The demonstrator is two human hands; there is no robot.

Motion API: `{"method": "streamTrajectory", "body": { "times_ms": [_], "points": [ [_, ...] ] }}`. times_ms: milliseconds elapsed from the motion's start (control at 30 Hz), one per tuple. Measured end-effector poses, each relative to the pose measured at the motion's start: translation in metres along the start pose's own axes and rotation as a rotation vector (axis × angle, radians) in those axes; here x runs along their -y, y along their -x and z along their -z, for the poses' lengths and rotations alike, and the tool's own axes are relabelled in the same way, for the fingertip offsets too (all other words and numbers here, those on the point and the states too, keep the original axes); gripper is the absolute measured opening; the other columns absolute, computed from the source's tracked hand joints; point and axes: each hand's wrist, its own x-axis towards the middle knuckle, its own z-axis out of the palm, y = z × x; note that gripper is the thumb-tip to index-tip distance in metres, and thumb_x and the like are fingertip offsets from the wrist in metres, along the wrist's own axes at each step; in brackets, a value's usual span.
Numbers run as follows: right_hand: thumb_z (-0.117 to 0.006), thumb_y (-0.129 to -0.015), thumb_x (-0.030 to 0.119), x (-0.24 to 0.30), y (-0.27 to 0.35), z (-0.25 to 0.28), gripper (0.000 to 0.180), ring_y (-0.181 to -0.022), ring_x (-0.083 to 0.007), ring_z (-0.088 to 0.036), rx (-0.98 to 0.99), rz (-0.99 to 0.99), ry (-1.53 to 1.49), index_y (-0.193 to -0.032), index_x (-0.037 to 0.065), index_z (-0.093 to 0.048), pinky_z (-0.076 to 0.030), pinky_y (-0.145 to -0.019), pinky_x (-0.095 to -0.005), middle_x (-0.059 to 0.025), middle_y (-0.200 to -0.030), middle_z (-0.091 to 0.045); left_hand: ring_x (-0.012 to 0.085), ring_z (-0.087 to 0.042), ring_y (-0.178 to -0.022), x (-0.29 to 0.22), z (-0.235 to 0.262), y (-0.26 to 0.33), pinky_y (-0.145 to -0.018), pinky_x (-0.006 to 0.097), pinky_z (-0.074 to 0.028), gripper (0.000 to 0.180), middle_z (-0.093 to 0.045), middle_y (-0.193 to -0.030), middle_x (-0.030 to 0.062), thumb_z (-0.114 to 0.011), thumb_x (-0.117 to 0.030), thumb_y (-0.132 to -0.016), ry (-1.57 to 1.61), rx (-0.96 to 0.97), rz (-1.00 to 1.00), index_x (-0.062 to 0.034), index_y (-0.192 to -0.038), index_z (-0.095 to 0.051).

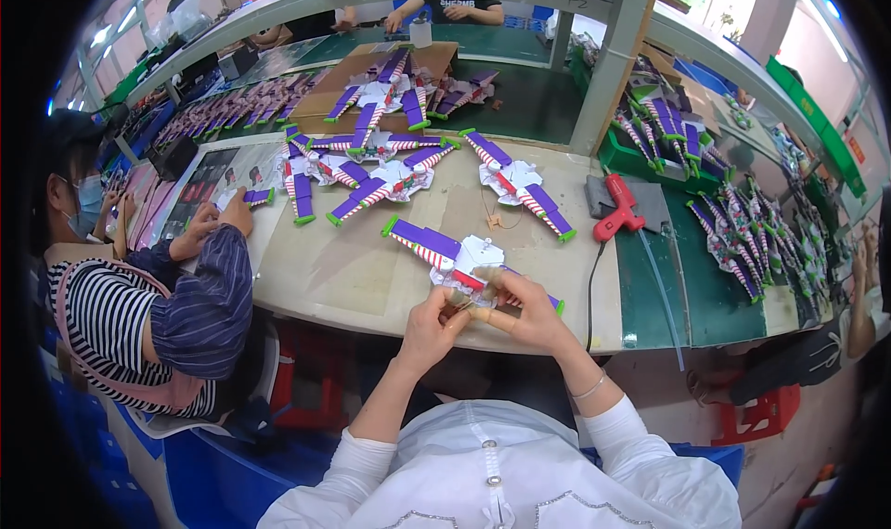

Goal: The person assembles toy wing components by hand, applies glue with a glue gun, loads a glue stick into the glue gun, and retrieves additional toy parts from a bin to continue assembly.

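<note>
Both hands meet at the near edge of the bench [353,278], the left hand [432,320] and right hand [524,311] pinching a purple-and-white toy wing set [455,251]. A red glue gun [617,209] lies to the right, near more wing sets.

At lower centre, the winged toy piece [455,255] looks like glossy moulded plastic. The worktop [343,269] beneath is matt, paper-like beige; the glue gun [617,209] at right is shiny red plastic.

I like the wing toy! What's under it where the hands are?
The pale table lies under the wing toy. Both hands cover its near edge, so that part is hidden.
</note>
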Motion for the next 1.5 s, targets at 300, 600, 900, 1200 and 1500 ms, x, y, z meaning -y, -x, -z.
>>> {"method": "streamTrajectory", "body": {
  "times_ms": [300, 600, 900, 1200, 1500],
  "points": [
    [-0.069, -0.084, 0.010, -0.009, -0.007, -0.005, 0.010, -0.059, -0.0099, -0.050, 0.026, -0.080, -0.164, -0.089, 0.003, -0.066, -0.040, -0.057, -0.0258, -0.0033, -0.070, -0.060, 0.0211, -0.064, -0.070, -0.003, -0.008, 0.006, -0.064, 0.033, -0.049, 0.033, -0.066, -0.081, 0.0079, -0.075, -0.005, -0.076, -0.050, -0.203, -0.172, -0.0018, -0.106, -0.059],
    [-0.066, -0.079, 0.005, -0.010, -0.014, -0.025, 0.009, -0.067, -0.0261, -0.054, -0.238, 0.065, 0.193, -0.080, -0.001, -0.060, -0.043, -0.060, -0.0367, -0.0124, -0.074, -0.055, 0.0271, -0.062, -0.085, 0.000, -0.018, 0.002, -0.070, 0.037, -0.046, 0.019, -0.066, -0.100, 0.0087, -0.076, -0.006, -0.071, -0.438, -0.444, -0.401, -0.0032, -0.080, -0.059],
    [-0.063, -0.076, 0.006, -0.010, -0.021, -0.038, 0.010, -0.076, -0.0346, -0.055, -0.320, 0.111, 0.414, -0.075, 0.001, -0.055, -0.043, -0.066, -0.0452, -0.0154, -0.076, -0.056, 0.0289, -0.061, -0.082, 0.004, -0.020, -0.001, -0.069, 0.037, -0.047, 0.022, -0.067, -0.094, 0.0101, -0.073, 0.001, -0.070, -0.395, -0.419, -0.337, -0.0031, -0.073, -0.051],
    [-0.063, -0.073, 0.005, -0.004, -0.024, -0.041, 0.008, -0.077, -0.0323, -0.054, -0.276, 0.180, 0.569, -0.075, 0.002, -0.057, -0.043, -0.068, -0.0428, -0.0144, -0.077, -0.056, 0.0295, -0.062, -0.081, -0.002, -0.016, 0.000, -0.069, 0.039, -0.048, 0.014, -0.067, -0.088, 0.0114, -0.070, 0.004, -0.072, -0.356, -0.417, -0.282, -0.0005, -0.075, -0.057],
    [-0.064, -0.064, 0.002, 0.010, -0.030, -0.044, 0.014, -0.079, -0.0304, -0.055, -0.120, 0.229, 0.887, -0.077, 0.001, -0.058, -0.044, -0.071, -0.0400, -0.0154, -0.077, -0.057, 0.0325, -0.052, -0.110, 0.003, 0.004, -0.029, -0.092, 0.042, -0.038, 0.021, -0.061, -0.116, 0.0142, -0.073, -0.015, -0.075, -0.273, -0.490, -0.142, -0.0039, -0.072, -0.055]
  ]
}}
